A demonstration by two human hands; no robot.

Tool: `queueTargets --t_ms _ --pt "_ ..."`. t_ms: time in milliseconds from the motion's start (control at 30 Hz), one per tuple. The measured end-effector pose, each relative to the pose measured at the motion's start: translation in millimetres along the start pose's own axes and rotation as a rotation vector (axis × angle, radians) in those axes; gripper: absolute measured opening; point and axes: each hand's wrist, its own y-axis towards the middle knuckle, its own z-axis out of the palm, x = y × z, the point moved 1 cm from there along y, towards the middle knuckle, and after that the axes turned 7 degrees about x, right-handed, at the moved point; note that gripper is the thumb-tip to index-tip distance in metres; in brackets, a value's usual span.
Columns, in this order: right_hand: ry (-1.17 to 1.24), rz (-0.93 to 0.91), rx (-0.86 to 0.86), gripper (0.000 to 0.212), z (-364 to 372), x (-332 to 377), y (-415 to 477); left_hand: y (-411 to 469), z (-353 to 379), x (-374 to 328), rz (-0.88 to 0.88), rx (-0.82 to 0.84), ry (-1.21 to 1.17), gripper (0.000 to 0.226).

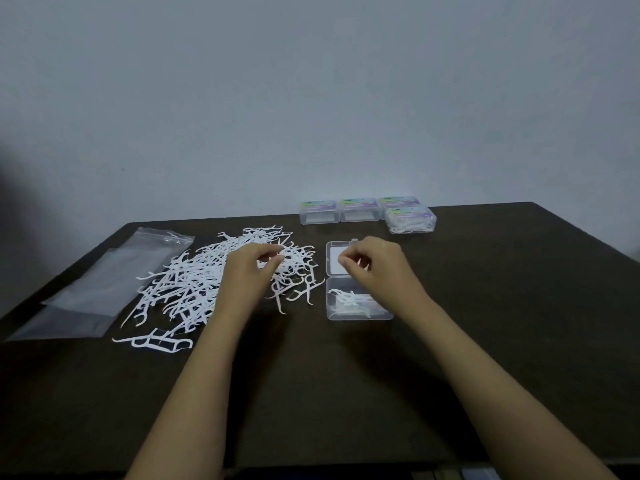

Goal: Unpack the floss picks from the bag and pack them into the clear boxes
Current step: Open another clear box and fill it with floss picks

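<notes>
Left hand [251, 268] grip pinches floss picks [187, 289] on the worktop [346, 375]; right hand [375, 263] curls over the open clear box [360, 315], grip state indeterminable.

Dim, cool, even light; whole frame soft and slightly noisy. Wall [311, 81] grey-blue, with a dark smudge at the 9 o'clock edge. Soft, edgeless shadows pool on the dark table [519, 306] near centre. White floss picks [194, 282] bloom, fine detail lost. Mild sheen on bag [104, 282]. Wide-angle bowing at 3 and 9 o'clock.
</notes>
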Motion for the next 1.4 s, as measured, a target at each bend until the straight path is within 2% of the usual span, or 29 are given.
queueTargets --t_ms 100,200,300,433,567,667,833,1000,1033,1133,1267,1333,1400 --pt "-0.102 -0.106 0.173 0.026 20.8 30.0 9.9 -4.8 -21.5 20.7 -0.065 0.044 0.114 0.023" --pt "-0.218 -0.111 0.340 0.035 45.9 49.6 24.2 -11.7 -47.3 37.8 -0.121 0.108 0.219 0.030" --pt "-0.356 -0.039 0.467 0.045 65.4 56.7 36.4 -18.9 -73.5 54.9 -0.275 0.303 0.279 0.054" --pt "-0.502 0.040 0.472 0.072 85.2 60.3 44.0 -32.3 -97.7 74.3 -0.495 0.563 0.475 0.091" --pt "-0.647 0.089 0.447 0.090 96.0 59.5 51.7 -42.8 -100.3 82.7 -0.579 0.604 0.382 0.092" --pt "-0.645 0.098 0.472 0.082 100.8 54.3 58.8 -42.2 -94.8 89.5 -0.548 0.549 0.319 0.083" --pt "-0.571 0.107 0.454 0.046 103.1 55.7 65.2 -37.7 -75.4 89.1 -0.461 0.387 0.229 0.060" --pt "-0.555 0.063 0.370 0.017 100.7 62.3 66.9 -28.1 -55.5 78.1 -0.368 0.272 0.315 0.030" --pt "-0.545 0.057 0.355 0.014 99.7 62.8 66.4 -26.8 -52.6 74.2 -0.351 0.272 0.360 0.026" --pt "-0.576 0.014 0.322 0.036 97.8 63.9 62.9 -24.2 -45.2 62.0 -0.320 0.264 0.530 0.019" --pt "-0.624 -0.075 0.257 0.010 95.0 65.4 55.5 -24.3 -42.7 47.8 -0.320 0.250 0.687 0.011" --pt "-0.597 -0.081 0.204 0.014 90.7 62.7 52.1 -24.9 -43.7 40.9 -0.308 0.219 0.720 0.005" --pt "-0.525 -0.075 0.135 0.015 84.5 59.3 50.2 -25.8 -47.2 34.8 -0.297 0.171 0.731 0.013"
